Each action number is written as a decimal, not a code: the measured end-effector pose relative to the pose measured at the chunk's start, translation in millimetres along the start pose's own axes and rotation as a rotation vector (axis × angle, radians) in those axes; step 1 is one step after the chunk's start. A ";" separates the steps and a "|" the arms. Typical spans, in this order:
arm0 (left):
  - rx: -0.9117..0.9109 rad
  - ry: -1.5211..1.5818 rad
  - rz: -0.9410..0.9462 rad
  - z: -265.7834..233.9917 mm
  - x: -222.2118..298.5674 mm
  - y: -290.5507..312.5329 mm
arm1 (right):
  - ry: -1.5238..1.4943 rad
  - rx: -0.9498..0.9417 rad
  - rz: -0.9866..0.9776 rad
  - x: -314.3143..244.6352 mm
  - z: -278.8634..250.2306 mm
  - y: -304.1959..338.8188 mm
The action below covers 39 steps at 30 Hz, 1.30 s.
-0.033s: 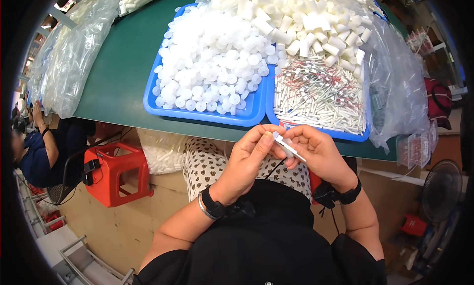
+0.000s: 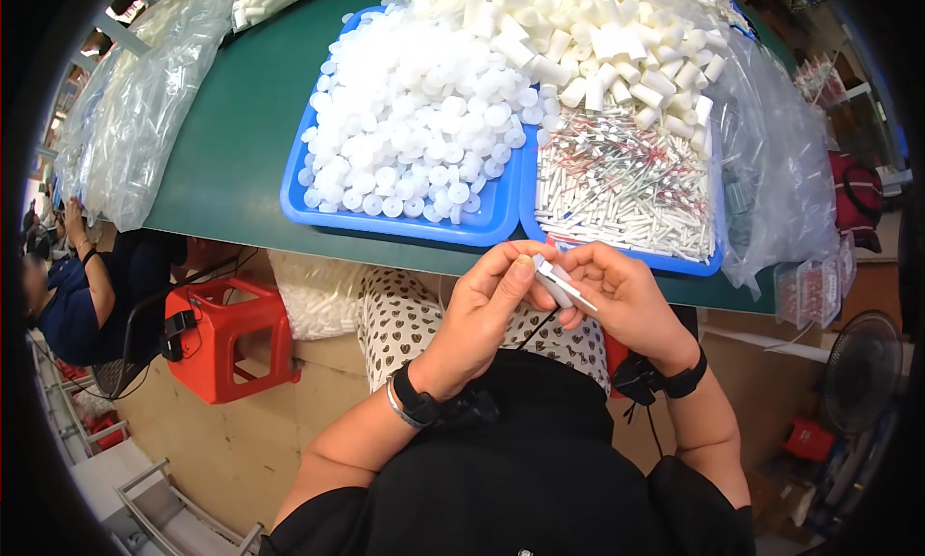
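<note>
Smooth white plastic-looking small piece [image 2: 556, 285], glossy blue rectangular plastic trays [image 2: 472, 235], milky round plastic discs [image 2: 414, 122] (faintly translucent), matt cream cylinders [image 2: 617, 45], crinkled clear plastic bag [image 2: 771, 161], smooth green tabletop [image 2: 241, 122]

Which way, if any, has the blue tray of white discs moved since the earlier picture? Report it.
No: the blue tray keeps the same place against the front edge of the green table; no shift shows.

Small white piece [image 2: 556, 283] between fingers [image 2: 602, 257], near blue tray [image 2: 686, 264]
</note>
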<state>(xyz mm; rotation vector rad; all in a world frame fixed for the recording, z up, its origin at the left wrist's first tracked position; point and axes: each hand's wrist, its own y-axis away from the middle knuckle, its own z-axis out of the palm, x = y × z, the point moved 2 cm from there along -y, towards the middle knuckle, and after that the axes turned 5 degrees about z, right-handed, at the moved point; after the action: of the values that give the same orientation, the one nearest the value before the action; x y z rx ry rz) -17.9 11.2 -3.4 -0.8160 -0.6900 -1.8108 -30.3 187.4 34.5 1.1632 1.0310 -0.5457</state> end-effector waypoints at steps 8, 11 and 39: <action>-0.031 -0.079 -0.109 -5.0 -2.7 -1.0 | -0.118 -0.113 0.092 -2.6 -13.8 3.3; -0.018 -0.172 -0.096 -1.7 -3.9 0.1 | -0.187 -0.119 0.116 0.5 -17.1 4.5; 0.146 0.054 -0.050 6.6 10.1 -26.0 | 1.385 0.931 -0.015 -95.5 -316.2 -56.7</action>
<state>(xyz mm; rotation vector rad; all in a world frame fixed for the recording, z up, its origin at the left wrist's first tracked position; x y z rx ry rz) -43.5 19.6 6.2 -0.6559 -0.8037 -1.7966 -237.6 447.1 77.6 2.5016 2.0316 -0.1259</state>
